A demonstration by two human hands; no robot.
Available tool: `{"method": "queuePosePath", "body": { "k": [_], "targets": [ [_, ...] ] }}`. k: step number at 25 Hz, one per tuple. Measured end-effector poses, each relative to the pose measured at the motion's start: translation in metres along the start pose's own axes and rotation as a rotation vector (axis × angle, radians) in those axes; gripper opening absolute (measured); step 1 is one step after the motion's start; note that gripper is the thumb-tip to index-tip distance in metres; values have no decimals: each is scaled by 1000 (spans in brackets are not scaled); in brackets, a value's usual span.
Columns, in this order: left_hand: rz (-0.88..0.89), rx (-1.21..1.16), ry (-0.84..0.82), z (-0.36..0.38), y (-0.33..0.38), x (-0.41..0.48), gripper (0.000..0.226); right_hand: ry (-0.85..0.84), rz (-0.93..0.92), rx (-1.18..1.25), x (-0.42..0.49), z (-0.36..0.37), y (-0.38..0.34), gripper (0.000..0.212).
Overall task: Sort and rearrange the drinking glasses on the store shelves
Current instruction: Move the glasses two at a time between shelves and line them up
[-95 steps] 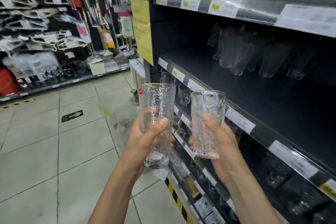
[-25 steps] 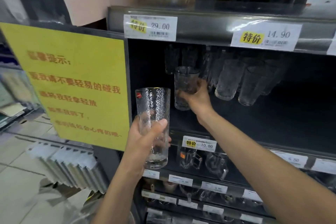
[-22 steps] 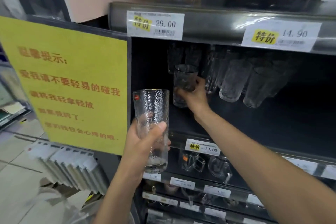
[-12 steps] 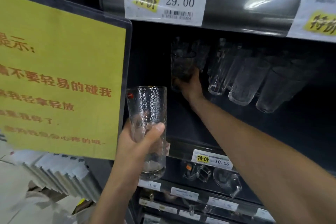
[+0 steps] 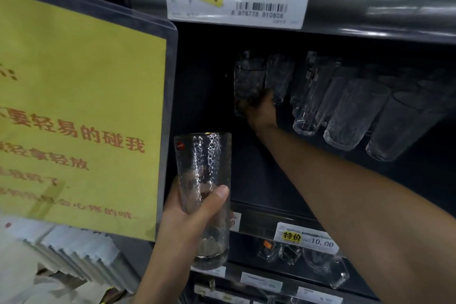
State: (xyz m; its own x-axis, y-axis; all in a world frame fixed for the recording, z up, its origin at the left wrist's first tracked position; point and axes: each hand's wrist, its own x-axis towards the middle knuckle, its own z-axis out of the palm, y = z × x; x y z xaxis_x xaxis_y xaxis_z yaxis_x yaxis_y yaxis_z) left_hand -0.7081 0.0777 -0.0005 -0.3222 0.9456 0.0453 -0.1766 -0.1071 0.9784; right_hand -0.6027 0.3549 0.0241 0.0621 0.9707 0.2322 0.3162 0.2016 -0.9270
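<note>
deeper now, right hand (image 5: 261,111) grips the patterned glass (image 5: 248,81); left hand (image 5: 187,219) clasps the dimpled tumbler (image 5: 203,163).

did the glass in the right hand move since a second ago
Yes. The glass in the right hand went deeper into the shelf, now beside the stocked glasses.

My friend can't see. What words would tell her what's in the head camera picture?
The right hand reaches deep into a dark store shelf, holding a clear drinking glass beside a row of similar glasses. The left hand grips a tall clear dimpled glass in front, beside a yellow paper sign.
</note>
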Motion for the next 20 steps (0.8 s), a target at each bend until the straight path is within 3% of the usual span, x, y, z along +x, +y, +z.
{"method": "queuePosePath", "body": {
  "k": [7, 11, 15, 20],
  "targets": [
    [62, 88, -26, 3, -7, -4, 83, -20, -25, -84, 1, 0, -5, 62],
    [25, 32, -54, 0, -7, -2, 56, 0, -29, -78, 0, -1, -3, 55],
    [34, 49, -72, -1, -9, -3, 71, -1, -42, -114, 0, 0, -3, 55],
    [31, 45, -78, -1, -9, -2, 56, 1, -34, -96, 0, 0, -3, 56]
  ]
}}
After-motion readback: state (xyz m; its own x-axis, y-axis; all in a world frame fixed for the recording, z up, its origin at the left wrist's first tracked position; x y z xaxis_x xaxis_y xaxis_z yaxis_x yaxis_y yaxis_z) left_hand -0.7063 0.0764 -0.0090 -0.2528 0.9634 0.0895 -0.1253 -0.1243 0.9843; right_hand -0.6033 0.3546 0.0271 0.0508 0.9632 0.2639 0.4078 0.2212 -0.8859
